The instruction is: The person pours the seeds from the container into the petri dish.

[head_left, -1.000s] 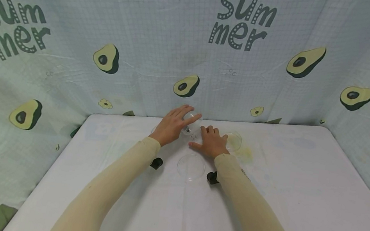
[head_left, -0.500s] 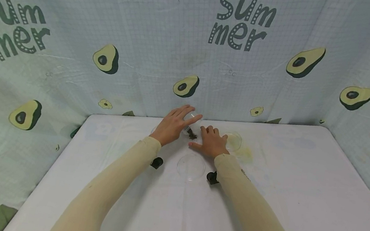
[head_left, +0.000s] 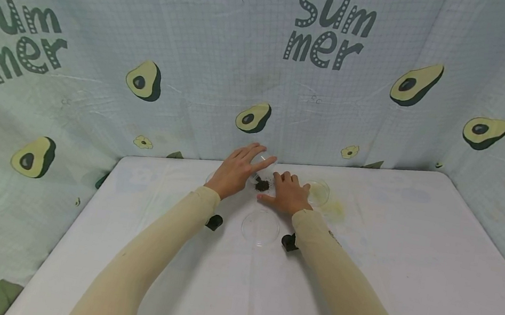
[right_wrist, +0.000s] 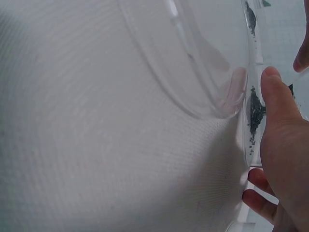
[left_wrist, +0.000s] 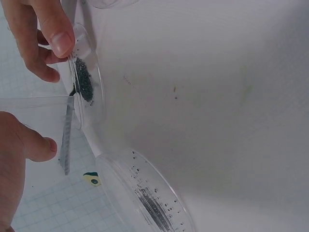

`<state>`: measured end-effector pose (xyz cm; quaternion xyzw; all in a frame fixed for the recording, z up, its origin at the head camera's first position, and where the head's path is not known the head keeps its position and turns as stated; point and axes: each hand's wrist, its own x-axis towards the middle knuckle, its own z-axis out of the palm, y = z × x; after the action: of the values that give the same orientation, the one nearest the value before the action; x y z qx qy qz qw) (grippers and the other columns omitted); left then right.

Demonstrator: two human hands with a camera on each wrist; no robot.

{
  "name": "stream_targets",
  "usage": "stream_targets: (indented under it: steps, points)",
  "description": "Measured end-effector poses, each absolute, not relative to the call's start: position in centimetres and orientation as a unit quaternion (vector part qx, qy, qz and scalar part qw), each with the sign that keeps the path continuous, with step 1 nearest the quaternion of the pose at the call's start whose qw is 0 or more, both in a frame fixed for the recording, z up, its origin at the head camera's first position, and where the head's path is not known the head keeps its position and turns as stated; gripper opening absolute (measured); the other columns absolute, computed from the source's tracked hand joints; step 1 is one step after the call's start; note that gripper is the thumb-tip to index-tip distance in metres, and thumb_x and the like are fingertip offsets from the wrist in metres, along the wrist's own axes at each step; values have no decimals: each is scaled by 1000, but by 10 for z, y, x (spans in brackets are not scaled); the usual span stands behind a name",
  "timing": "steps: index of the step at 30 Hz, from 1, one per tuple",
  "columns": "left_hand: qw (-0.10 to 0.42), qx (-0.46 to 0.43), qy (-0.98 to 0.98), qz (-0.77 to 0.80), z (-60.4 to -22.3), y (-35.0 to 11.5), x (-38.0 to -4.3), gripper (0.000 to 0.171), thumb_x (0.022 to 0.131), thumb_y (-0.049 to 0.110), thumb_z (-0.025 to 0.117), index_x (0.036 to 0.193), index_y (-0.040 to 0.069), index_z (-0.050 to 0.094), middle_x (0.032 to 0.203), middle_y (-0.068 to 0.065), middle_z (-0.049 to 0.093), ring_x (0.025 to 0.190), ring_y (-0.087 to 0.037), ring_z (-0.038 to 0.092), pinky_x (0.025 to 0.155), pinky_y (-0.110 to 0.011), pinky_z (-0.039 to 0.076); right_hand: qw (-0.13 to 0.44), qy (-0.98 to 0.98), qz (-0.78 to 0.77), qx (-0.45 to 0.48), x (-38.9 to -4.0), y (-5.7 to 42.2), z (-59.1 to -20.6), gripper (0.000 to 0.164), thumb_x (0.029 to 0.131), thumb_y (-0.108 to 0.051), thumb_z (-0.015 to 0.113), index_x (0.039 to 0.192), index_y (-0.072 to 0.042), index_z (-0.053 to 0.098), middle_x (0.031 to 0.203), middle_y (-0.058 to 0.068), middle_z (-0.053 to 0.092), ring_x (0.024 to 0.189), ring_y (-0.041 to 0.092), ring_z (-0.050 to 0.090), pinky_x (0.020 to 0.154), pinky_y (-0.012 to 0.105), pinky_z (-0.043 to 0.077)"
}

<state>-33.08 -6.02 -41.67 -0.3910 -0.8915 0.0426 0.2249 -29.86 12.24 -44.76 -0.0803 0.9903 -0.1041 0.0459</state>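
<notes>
In the head view my left hand [head_left: 233,172] grips a clear, cup-like container [head_left: 268,165] near the table's back edge. The container lies tilted, its mouth over a clear petri dish, and dark grains [head_left: 262,184] sit in a heap below it. My right hand [head_left: 290,193] holds that petri dish [left_wrist: 99,72] by its side, thumb at the rim in the left wrist view. In that view, the left thumb [left_wrist: 41,147] presses against the container's wall. Some dark grains [left_wrist: 65,159] show along the container's mouth.
A clear dish [head_left: 261,228] lies in front of the hands. Another dish [head_left: 317,192], over a yellowish patch, is right of the right hand. A dish with scattered dark grains [left_wrist: 154,210] is partly hidden behind the left hand. A printed cloth [head_left: 198,64] hangs behind the table [head_left: 385,284].
Dark grains have come out of the tilted container and now form a heap in the dish, which held only a few specks a second ago. Both hands have stayed nearly in place.
</notes>
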Motion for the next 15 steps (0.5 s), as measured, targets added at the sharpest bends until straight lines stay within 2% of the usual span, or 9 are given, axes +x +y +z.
stream_targets:
  steps: [15]
  points:
    - [220, -382, -897, 33, -414, -62, -330, 86, 83, -5, 69, 150, 35, 31, 151, -6, 36, 145, -24, 30, 116, -42, 33, 44, 991, -94, -80, -300, 122, -450, 94, 83, -74, 52, 151, -13, 32, 145, 15, 42, 134, 34, 39, 102, 69, 33]
